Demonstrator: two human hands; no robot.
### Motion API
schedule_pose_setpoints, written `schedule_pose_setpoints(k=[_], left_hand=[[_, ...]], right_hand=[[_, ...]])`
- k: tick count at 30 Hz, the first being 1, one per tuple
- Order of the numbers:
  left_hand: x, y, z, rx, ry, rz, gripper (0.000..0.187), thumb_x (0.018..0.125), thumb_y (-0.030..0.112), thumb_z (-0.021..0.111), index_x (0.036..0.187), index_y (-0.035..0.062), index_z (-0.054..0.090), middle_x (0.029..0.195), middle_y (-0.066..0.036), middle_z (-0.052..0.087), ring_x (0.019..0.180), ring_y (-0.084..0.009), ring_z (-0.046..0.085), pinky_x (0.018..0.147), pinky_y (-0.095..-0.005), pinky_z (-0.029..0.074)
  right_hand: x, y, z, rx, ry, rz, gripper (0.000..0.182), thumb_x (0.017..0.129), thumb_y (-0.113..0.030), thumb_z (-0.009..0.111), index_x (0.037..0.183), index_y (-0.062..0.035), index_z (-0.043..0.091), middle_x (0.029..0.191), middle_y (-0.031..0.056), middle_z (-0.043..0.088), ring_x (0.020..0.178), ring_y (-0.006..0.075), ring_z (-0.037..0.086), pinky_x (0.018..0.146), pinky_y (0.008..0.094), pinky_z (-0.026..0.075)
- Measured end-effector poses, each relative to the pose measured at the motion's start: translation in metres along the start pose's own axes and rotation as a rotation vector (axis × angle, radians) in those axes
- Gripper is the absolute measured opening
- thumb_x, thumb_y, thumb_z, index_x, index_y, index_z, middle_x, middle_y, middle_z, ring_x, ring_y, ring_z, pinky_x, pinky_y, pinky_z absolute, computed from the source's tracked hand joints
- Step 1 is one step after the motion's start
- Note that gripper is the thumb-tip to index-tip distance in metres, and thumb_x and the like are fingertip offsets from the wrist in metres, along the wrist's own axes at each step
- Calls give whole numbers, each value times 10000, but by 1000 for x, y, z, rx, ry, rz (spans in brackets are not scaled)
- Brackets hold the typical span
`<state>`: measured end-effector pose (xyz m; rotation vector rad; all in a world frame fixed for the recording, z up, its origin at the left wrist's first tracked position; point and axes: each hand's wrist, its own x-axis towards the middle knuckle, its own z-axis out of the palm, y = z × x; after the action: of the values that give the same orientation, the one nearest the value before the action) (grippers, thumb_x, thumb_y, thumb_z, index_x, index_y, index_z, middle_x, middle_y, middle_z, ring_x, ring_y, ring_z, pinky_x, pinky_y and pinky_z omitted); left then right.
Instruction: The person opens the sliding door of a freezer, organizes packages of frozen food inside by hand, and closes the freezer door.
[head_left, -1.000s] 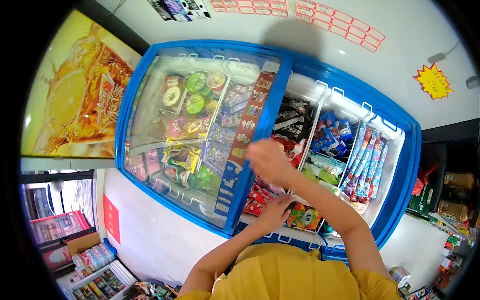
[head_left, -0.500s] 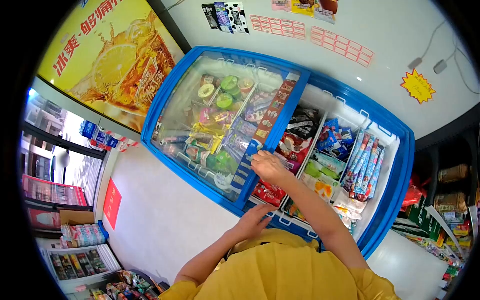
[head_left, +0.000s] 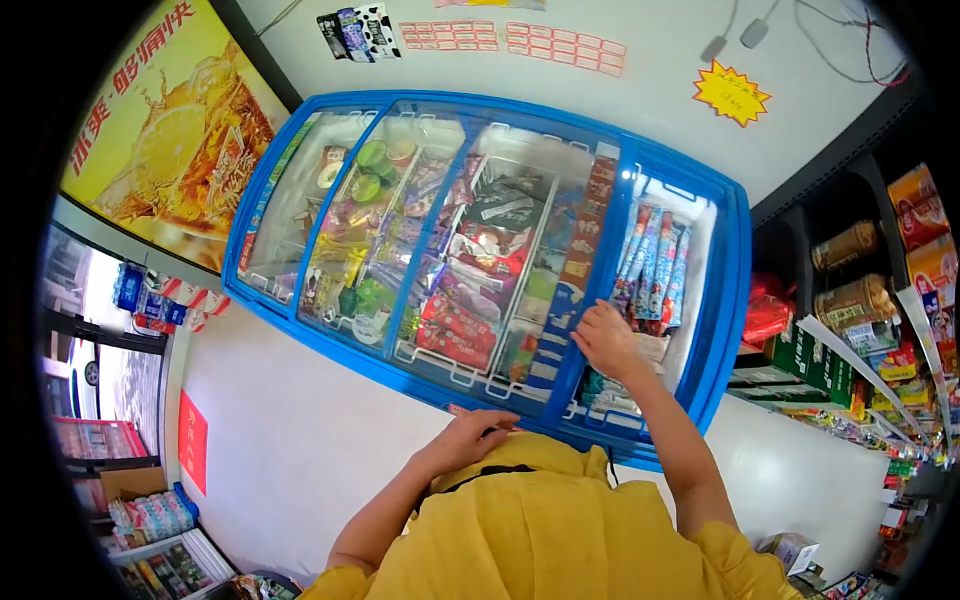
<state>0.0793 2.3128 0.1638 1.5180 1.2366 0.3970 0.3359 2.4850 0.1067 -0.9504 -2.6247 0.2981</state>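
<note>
Shop freezer (head_left: 720, 330) stands against white wall (head_left: 650, 90) beside shelves (head_left: 880, 300).

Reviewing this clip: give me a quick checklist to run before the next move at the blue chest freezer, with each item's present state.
1. Right hand on the sliding glass lid's blue edge bar: ok, in contact.
2. Left hand rests on the blue chest freezer's front rim: ok.
3. Lid fully shut: not ok, a gap remains at the right end.
4. Long blue-and-pink ice pop packets clear of the lid's path: cannot tell.
5. Either hand holds a product: cannot tell; none visible.
</note>
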Motion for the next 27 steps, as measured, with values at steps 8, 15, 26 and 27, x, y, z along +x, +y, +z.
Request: schedule_pose_setpoints(k=[8,15,26,27], left_hand=[[8,4,28,70,2,81,327,905,118,558,1217,18,567,1102,-165,643,1003,-280,623,856,-359,483],[-4,2,34,26,7,59,348,904,105,552,1243,27,544,1145,-155,628,1050,-281,603,898,-364,472],[-92,-52,-22,64,258,33,339,888,106,565,1224,63,570,1152,-142,635,1033,-303,618,889,-390,487],[-110,-60,-31,-40,277,-51,350,893,117,572,1238,64,566,1150,-140,639,1024,-287,625,893,-383,487]], right_hand=[[-106,45,-46,-94,195,105,108,774,-103,671,725,-28,609,825,92,583,873,269,575,939,438,415],[-171,75,-67,-226,246,260,84,748,-46,664,740,0,595,833,121,584,869,302,570,829,414,423],[-188,94,-66,-369,185,316,77,738,-50,622,717,1,569,822,145,550,839,335,528,760,431,429],[-184,92,-65,-412,157,364,74,735,-56,618,713,3,577,807,147,547,838,337,525,766,439,424]])
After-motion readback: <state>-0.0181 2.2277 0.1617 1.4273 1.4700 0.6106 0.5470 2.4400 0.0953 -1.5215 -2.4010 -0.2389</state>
